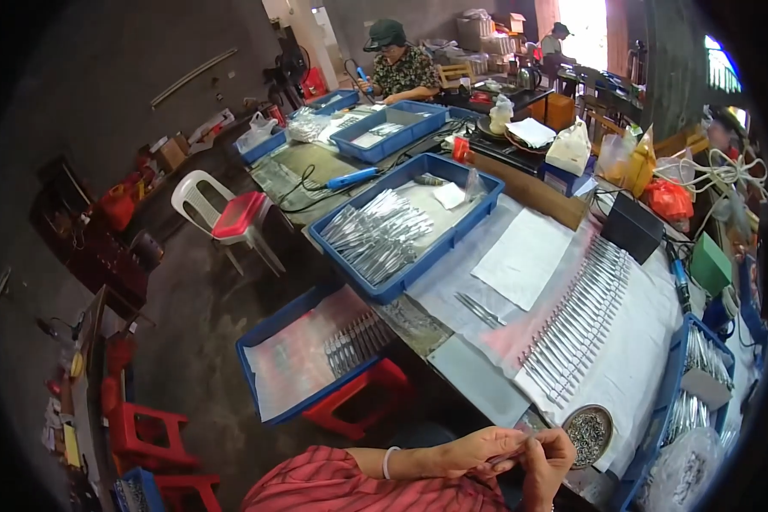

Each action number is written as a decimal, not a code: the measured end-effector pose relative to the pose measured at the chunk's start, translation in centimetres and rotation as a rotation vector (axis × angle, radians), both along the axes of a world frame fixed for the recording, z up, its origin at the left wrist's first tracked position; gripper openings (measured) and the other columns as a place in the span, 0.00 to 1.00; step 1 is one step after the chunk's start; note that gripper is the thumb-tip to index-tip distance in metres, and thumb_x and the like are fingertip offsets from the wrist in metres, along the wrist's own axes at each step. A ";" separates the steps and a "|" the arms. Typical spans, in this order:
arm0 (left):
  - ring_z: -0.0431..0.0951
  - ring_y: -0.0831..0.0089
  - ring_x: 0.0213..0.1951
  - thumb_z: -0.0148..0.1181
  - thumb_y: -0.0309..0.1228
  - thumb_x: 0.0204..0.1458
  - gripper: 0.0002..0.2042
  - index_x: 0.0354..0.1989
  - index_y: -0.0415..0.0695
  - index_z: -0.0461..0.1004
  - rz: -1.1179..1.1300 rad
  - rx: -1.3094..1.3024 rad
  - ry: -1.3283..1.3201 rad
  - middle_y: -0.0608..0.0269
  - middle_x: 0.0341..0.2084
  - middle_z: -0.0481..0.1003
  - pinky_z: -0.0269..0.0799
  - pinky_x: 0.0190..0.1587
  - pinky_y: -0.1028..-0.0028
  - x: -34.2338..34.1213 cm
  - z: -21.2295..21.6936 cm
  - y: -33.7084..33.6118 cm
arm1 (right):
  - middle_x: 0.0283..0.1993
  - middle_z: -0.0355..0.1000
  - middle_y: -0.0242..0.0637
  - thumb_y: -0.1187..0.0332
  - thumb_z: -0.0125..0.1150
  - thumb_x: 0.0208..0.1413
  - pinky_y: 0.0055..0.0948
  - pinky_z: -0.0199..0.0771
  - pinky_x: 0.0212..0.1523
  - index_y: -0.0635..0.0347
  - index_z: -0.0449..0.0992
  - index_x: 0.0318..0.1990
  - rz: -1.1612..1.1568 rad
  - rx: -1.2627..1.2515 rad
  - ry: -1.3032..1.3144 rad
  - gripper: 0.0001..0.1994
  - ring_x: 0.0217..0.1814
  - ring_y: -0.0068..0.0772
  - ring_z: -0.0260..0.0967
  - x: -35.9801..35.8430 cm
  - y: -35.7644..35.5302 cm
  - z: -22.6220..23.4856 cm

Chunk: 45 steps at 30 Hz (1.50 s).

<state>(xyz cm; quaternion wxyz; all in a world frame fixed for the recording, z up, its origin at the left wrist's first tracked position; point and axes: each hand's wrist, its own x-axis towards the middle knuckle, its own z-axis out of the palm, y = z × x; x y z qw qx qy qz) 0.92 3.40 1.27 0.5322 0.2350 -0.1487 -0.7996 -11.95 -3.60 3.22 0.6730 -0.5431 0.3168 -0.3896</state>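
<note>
My left hand [489,449] and my right hand [548,461] meet at the near edge of the worktable. Fingertips of both are pinched together around something small that I cannot make out. Just right of them stands a round bowl [610,427] full of tiny metal parts. Beyond the bowl, a long slanting row of slim, tweezer-like metal pieces [576,320] lies side by side on white cloth [631,341]. A few similar loose pieces [480,310] rest left of that row, near a white sheet [523,256].
A blue tray [375,294] piled with silver pieces sits on the table's left side. Lower left, another blue tray [269,418] rests on a red stool [375,410]. Blue bins [627,491] stand at right. A co-worker [392,68] sits across the table, holding a blue tool.
</note>
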 end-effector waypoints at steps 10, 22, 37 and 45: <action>0.55 0.88 0.14 0.44 0.42 0.58 0.13 0.36 0.45 0.67 0.046 -0.010 -0.061 0.75 0.15 0.59 0.47 0.13 0.87 -0.1 1.4 0.2 | 0.20 0.66 0.29 0.76 0.56 0.50 0.13 0.55 0.18 0.64 0.68 0.27 0.030 0.032 0.024 0.04 0.18 0.13 0.58 0.2 0.5 0.7; 0.56 0.89 0.14 0.43 0.42 0.58 0.14 0.39 0.44 0.66 0.042 -0.032 -0.014 0.75 0.15 0.60 0.48 0.13 0.88 0.3 0.7 0.2 | 0.20 0.65 0.28 0.74 0.55 0.52 0.13 0.53 0.18 0.64 0.68 0.27 0.023 -0.020 0.077 0.05 0.17 0.13 0.56 0.4 0.6 1.5; 0.56 0.89 0.13 0.44 0.43 0.58 0.14 0.38 0.44 0.66 0.020 -0.042 -0.014 0.75 0.14 0.60 0.48 0.12 0.88 1.2 1.2 0.6 | 0.19 0.61 0.26 0.64 0.52 0.55 0.14 0.50 0.16 0.62 0.65 0.27 -0.018 -0.153 0.065 0.11 0.16 0.12 0.53 0.9 0.8 -1.0; 0.54 0.89 0.11 0.43 0.42 0.58 0.13 0.36 0.45 0.66 0.043 -0.028 -0.009 0.74 0.13 0.61 0.47 0.11 0.88 0.9 1.1 0.6 | 0.23 0.66 0.31 0.77 0.47 0.54 0.14 0.56 0.22 0.66 0.71 0.32 0.027 -0.126 0.135 0.05 0.21 0.14 0.57 1.1 1.2 1.8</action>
